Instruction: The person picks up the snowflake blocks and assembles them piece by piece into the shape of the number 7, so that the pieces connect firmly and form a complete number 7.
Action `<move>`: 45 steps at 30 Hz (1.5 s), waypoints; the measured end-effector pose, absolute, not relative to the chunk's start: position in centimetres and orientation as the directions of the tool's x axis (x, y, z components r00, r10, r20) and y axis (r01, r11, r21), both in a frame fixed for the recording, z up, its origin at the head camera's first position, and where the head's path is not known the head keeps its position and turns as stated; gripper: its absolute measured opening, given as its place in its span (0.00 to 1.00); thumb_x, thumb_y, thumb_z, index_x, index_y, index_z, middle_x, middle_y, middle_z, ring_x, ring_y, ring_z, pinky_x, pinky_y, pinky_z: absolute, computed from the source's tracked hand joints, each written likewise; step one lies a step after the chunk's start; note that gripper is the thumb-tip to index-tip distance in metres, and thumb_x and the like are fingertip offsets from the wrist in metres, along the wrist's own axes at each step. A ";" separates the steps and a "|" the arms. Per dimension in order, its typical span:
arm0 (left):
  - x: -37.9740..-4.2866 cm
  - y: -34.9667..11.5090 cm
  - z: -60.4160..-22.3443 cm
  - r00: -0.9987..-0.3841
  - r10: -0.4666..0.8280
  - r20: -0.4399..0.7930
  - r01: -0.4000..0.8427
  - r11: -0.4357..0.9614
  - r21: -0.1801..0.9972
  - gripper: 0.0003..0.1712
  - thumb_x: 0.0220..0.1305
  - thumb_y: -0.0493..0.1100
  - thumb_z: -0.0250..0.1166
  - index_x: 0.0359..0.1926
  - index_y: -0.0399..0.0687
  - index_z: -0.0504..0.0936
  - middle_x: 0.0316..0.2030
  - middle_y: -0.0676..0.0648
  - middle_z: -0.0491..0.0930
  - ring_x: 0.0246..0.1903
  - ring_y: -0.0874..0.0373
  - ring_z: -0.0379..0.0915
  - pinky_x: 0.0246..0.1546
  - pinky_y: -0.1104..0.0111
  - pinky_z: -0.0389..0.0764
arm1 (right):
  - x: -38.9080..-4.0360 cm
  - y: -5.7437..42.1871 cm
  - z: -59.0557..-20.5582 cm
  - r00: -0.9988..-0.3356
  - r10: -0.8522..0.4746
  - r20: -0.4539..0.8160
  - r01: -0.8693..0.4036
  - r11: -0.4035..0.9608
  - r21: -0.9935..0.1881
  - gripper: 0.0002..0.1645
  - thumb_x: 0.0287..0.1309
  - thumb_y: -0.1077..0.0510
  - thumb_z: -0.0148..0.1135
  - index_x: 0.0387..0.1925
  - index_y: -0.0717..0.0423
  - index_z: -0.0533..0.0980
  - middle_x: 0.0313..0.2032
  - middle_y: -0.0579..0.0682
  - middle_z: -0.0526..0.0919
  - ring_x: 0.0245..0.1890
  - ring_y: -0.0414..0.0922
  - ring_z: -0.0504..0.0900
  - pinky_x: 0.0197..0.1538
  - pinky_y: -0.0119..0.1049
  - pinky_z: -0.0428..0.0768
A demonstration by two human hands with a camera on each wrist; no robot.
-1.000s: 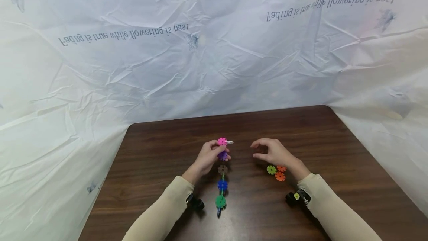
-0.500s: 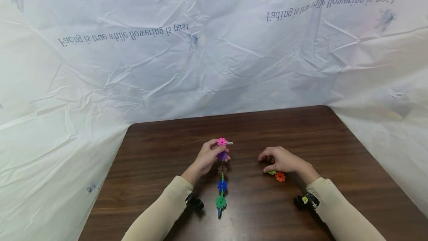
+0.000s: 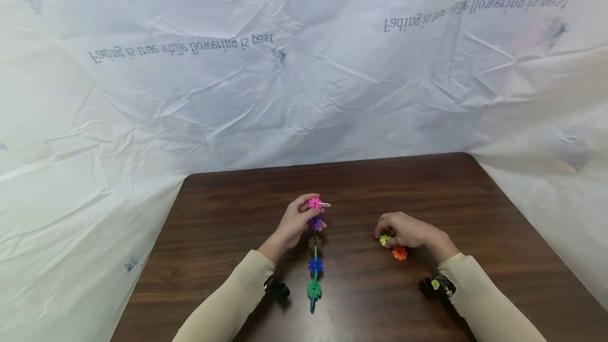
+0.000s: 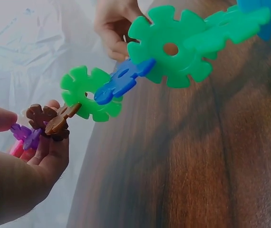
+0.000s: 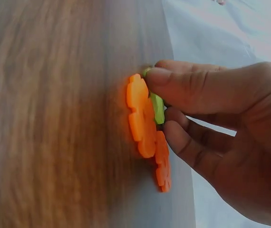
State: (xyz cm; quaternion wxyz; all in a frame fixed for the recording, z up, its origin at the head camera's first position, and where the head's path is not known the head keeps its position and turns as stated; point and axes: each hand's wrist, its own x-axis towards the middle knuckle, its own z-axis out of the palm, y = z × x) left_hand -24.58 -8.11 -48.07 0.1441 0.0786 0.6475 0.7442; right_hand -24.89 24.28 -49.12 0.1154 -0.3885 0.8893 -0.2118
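My left hand point(image 3: 295, 221) grips a chain of interlocking snowflake discs by its far end, near the pink disc point(image 3: 315, 203) and purple disc point(image 3: 315, 222). From there the chain runs toward me through a brown disc point(image 4: 41, 116), a blue disc point(image 3: 315, 264) and a green disc point(image 3: 314, 288). Over on the right, my right hand point(image 3: 408, 230) pinches a lime-green snowflake disc point(image 3: 384, 239) between thumb and fingers. Beside it lies an orange disc point(image 3: 399, 253). A second orange disc point(image 5: 162, 164) shows in the right wrist view; the hand covers it in the head view.
A dark wooden table point(image 3: 228, 199) lies under both hands. Behind it and at its sides hangs a creased white sheet point(image 3: 304, 104) with printed writing. Each sleeve carries a small black wrist camera point(image 3: 277, 288).
My right hand has moved right and toward me, down to the loose discs, and has taken hold of the lime-green disc. The left hand stays nearly still with the chain.
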 end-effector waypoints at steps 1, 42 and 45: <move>-24.6 -8.1 -48.1 -0.946 0.317 -0.071 -0.114 -0.119 0.986 0.23 0.71 0.35 0.55 0.65 0.46 0.69 0.49 0.33 0.79 0.27 0.55 0.84 0.31 0.66 0.85 | -24.8 24.2 -49.2 -0.669 -0.743 -0.028 -0.653 0.605 -0.455 0.12 0.54 0.59 0.72 0.41 0.49 0.82 0.39 0.43 0.78 0.33 0.40 0.73 0.33 0.30 0.73; -24.5 -7.9 -48.1 -0.956 0.293 -0.029 -0.073 -0.142 0.987 0.13 0.72 0.42 0.58 0.53 0.43 0.73 0.43 0.42 0.81 0.23 0.55 0.83 0.24 0.65 0.84 | -26.5 18.8 -47.1 -0.831 -0.502 0.238 -0.530 0.586 -0.613 0.08 0.56 0.60 0.70 0.36 0.42 0.84 0.29 0.37 0.83 0.29 0.35 0.79 0.31 0.32 0.79; -24.6 -7.9 -48.1 -0.957 0.288 -0.030 -0.071 -0.132 0.989 0.14 0.71 0.42 0.59 0.54 0.43 0.73 0.44 0.42 0.82 0.22 0.55 0.83 0.25 0.65 0.85 | -26.8 18.4 -46.8 -0.834 -0.492 0.250 -0.528 0.580 -0.620 0.07 0.57 0.58 0.70 0.36 0.42 0.84 0.29 0.37 0.83 0.28 0.35 0.79 0.30 0.31 0.79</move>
